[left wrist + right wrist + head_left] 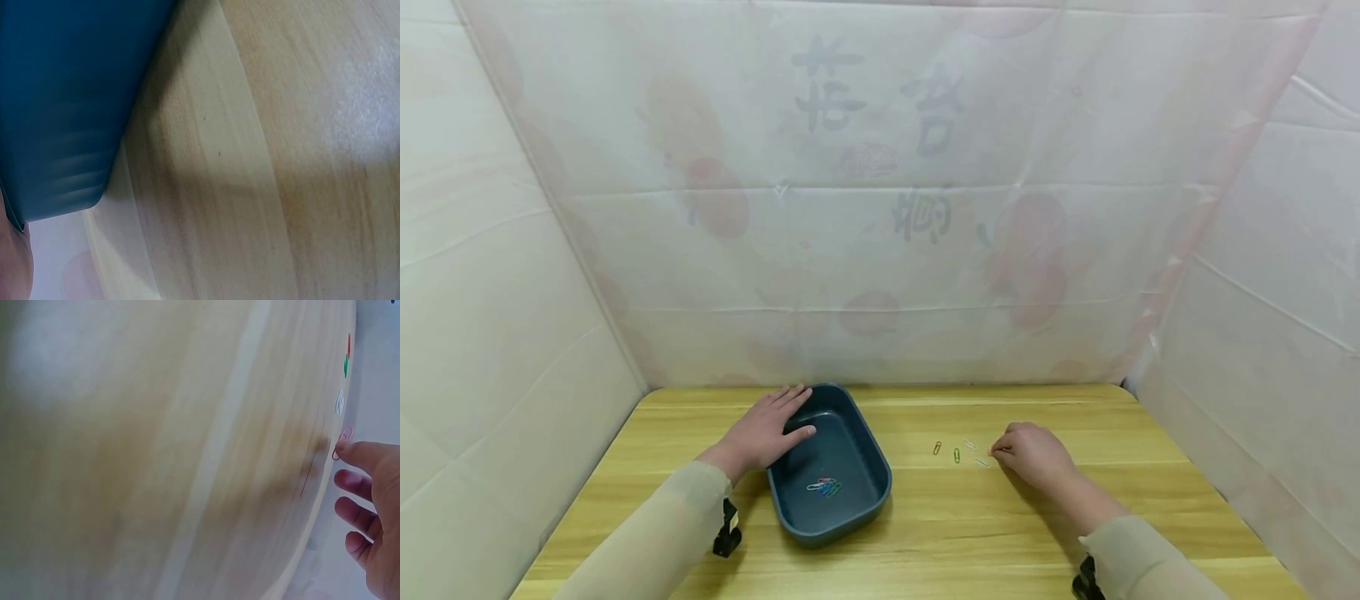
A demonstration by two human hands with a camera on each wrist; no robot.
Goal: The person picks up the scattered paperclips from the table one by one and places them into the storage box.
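Observation:
My left hand [772, 428] lies flat on the far left rim of a dark blue tray [880, 477], fingers straight, thumb over the inside. Several coloured paper clips [824, 486] lie in the tray. The left wrist view shows the tray's outer wall [56, 94] close up. My right hand [1033, 454] rests on the table to the right, fingers curled, its fingertips pinching a pink paper clip [344, 439]. Left of it lie an orange clip [937, 448], a green clip [957, 455] and a white clip [970, 444]; in the right wrist view the green clip [345, 365] and white clip [339, 402] show too.
The wooden table [970, 533] is closed in by white sheeted walls at the back and on both sides. A black strap clip [727, 529] sits on my left sleeve.

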